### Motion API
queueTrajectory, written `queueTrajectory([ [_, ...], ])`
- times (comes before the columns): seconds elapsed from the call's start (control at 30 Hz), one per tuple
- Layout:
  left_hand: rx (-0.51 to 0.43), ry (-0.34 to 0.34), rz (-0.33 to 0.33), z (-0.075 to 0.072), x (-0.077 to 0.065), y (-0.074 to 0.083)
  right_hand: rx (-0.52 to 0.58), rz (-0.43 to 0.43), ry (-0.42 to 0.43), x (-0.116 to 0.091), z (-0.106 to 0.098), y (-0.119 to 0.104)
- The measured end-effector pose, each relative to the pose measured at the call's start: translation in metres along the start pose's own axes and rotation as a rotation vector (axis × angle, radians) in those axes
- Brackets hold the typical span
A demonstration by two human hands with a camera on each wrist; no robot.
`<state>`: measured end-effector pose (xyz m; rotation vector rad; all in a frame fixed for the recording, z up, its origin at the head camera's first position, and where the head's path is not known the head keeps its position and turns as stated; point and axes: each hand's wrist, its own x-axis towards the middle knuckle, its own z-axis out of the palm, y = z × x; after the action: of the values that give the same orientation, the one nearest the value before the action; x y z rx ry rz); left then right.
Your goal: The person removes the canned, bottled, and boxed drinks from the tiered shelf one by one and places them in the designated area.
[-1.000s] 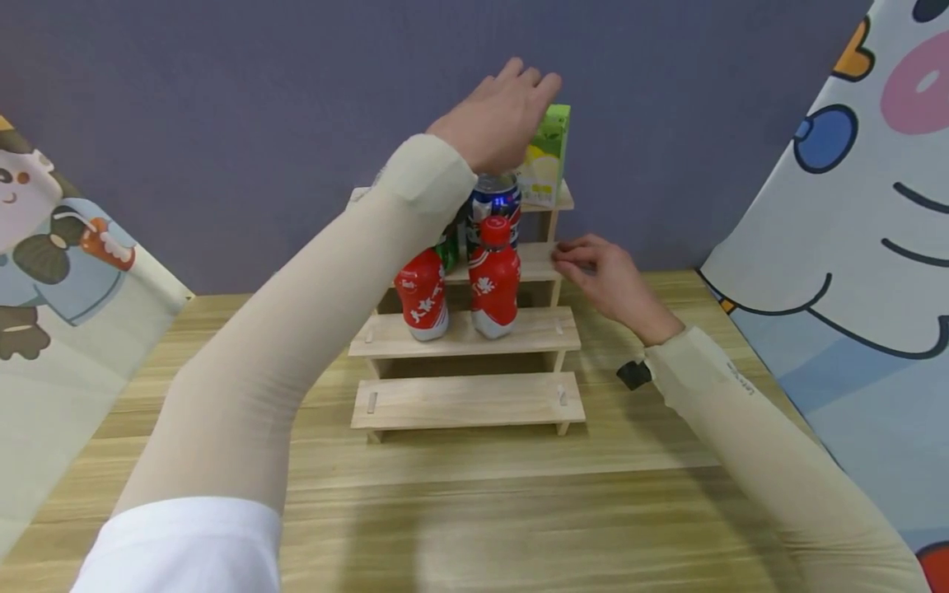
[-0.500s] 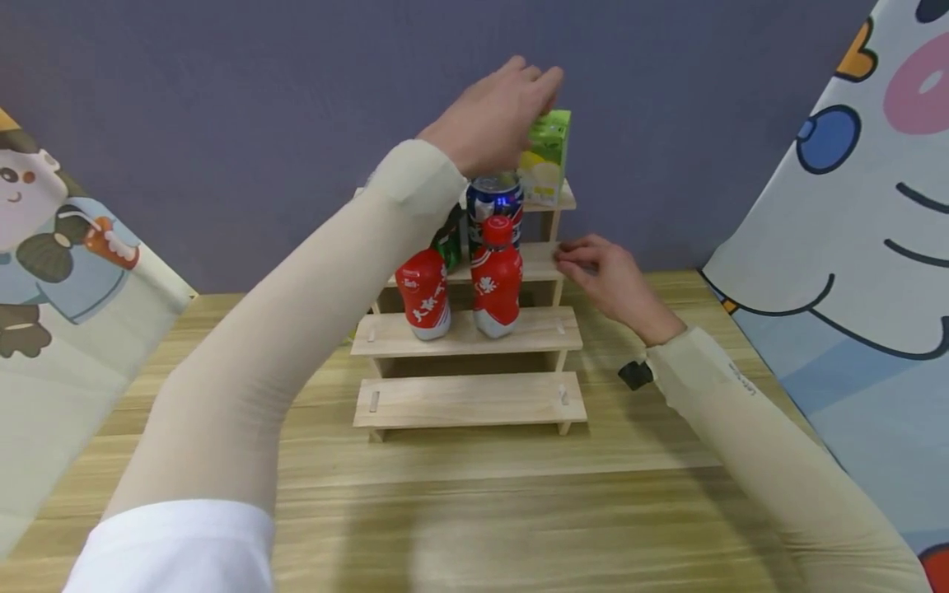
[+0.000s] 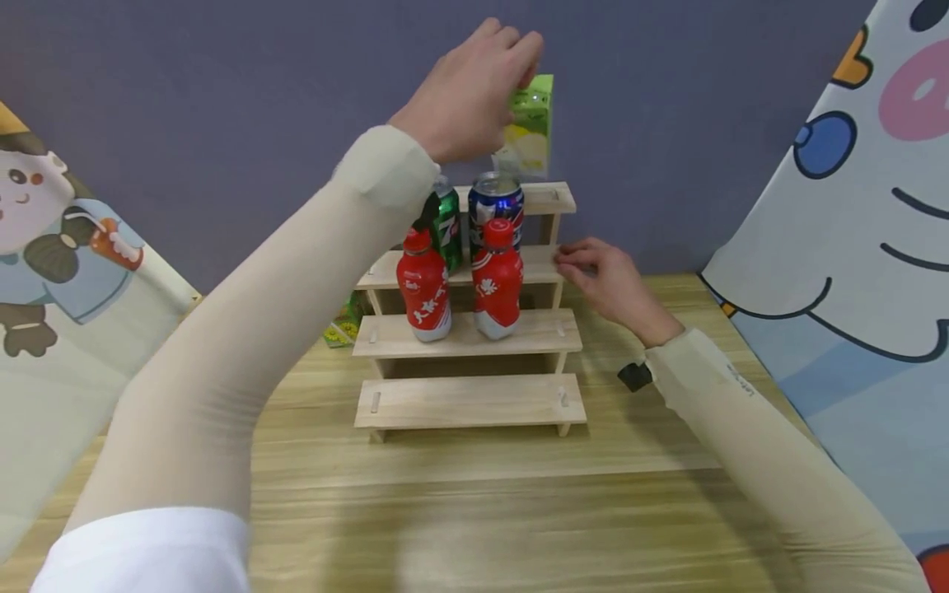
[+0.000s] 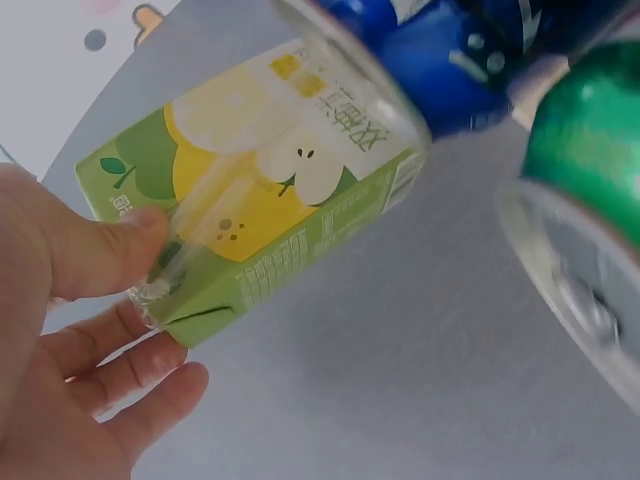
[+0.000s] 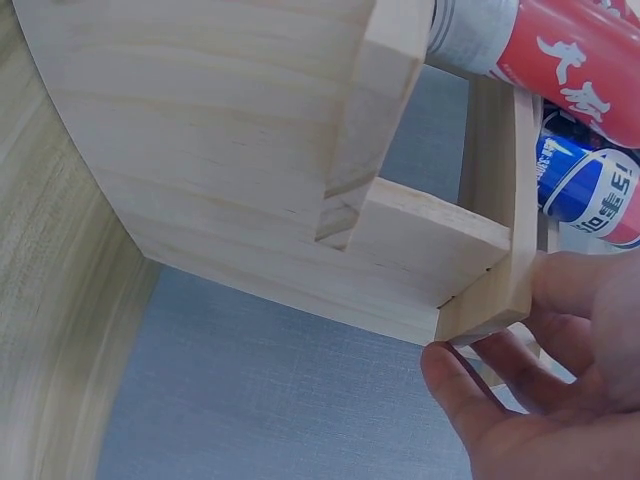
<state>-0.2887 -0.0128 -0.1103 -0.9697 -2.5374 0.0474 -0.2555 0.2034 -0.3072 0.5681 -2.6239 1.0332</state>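
Left hand (image 3: 470, 95): grip pinching juice carton (image 3: 530, 132) by its top end, thumb (image 4: 110, 250) on printed face; carton held above the wooden rack (image 3: 470, 402), at its 1 o'clock. Right hand (image 3: 610, 282): grip pinching a shelf end (image 5: 490, 303) at rack's 2 o'clock.

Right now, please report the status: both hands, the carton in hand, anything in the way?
Left hand pinches green carton, clear of top shelf. Right hand holds end of second shelf from top. Possible obstacle: blue can, lower and in front.
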Motion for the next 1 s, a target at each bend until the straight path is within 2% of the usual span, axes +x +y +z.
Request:
queueTrajectory([
  [0.17,-0.006,0.028,-0.042,-0.006,-0.007,-0.011,0.0,0.015,-0.005,0.001,0.0,0.001],
  [0.4,-0.079,0.038,-0.151,-0.019,-0.026,-0.032,-0.007,0.031,0.007,0.004,0.001,0.002],
  [0.7,-0.135,0.083,-0.241,-0.031,-0.068,-0.076,-0.024,0.028,-0.001,0.005,-0.001,0.005],
  [0.9,-0.119,0.069,-0.323,-0.039,-0.101,-0.103,-0.025,0.009,0.009,0.006,-0.003,0.008],
  [1.0,-0.096,0.048,-0.337,-0.042,-0.12,-0.117,-0.026,0.006,0.014,0.007,-0.003,0.009],
])
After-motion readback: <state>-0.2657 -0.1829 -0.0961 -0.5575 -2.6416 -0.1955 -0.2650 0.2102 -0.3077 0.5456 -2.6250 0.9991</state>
